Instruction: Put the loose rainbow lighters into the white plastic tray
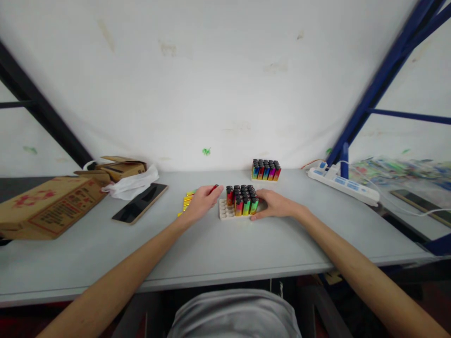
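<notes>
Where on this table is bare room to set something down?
Bare: the near strip of table between the forearms, and the stretch between the tray and the power strip. Crowded: far left, with box and tablet.
</notes>
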Demonstrator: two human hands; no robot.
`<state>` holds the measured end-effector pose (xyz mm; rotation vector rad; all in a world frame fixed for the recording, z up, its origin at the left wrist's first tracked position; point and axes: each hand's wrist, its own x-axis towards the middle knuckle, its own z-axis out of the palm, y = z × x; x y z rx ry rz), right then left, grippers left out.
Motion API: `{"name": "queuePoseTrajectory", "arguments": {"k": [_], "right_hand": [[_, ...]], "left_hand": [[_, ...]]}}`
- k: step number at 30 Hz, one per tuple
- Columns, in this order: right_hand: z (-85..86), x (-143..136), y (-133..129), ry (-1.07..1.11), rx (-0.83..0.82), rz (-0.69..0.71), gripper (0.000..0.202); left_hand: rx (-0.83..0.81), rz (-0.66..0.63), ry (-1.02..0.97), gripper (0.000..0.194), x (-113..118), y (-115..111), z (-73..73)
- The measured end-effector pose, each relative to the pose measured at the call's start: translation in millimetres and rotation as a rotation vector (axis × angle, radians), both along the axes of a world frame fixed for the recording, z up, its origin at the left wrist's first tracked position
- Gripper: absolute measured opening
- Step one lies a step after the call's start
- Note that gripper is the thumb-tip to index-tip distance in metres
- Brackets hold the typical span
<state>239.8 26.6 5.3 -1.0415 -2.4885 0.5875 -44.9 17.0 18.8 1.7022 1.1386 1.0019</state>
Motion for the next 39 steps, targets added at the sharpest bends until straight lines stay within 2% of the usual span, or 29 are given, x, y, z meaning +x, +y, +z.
{"name": "queuePoseTrajectory", "arguments": {"k": [6,10,13,16,21,24,26,29,31,34,37,39], "right_hand": [[2.7,-1,-1,0.016,-0.021,0.009,0.066],[4.3,-1,-2,0.014,-0.036,0.015,0.066],[3.7,-1,-1,0.008,-0.031,0.017,0.067],[2.7,-1,-1,0.015,-0.025,0.014,0.068],[3.8,-1,-2,0.020,-0.039,0.006,0.066],[4.7,-2,-3,0.024,-0.044,0.009,0.066],[4.6,-2,-3,0.024,-0.045,0.008,0.066],[3.7,-1,-2,0.024,-0.048,0.007,0.066],[3.2,-1,-2,0.028,-0.050,0.007,0.066],[2.6,-1,-1,0.019,-0.047,0.003,0.066],[2.0,-1,-1,-0.002,-0.039,-0.008,0.066],[1.5,-1,0,0.002,-0.033,-0.008,0.066]], "left_hand": [[0.108,0.046,0.182,0.045,2,-1,-3.2],[0.124,0.066,0.250,0.040,3,0,-7.0],[0.086,0.063,0.190,0.040,3,-1,-9.7],[0.033,-0.022,0.110,0.043,4,-3,-8.4],[0.059,-0.113,0.151,0.045,5,-10,-2.2],[0.025,-0.127,0.091,0.042,6,-9,-5.2],[-0.073,-0.126,-0.028,0.038,6,-7,-9.2],[-0.201,-0.089,-0.196,0.031,6,-4,-12.0],[-0.206,-0.054,-0.229,0.029,5,-4,-9.6],[-0.129,-0.036,-0.200,0.030,2,-6,-2.1],[0.066,-0.039,-0.089,0.041,-1,-7,5.3],[0.189,0.003,-0.009,0.044,-2,-7,8.1]]}}
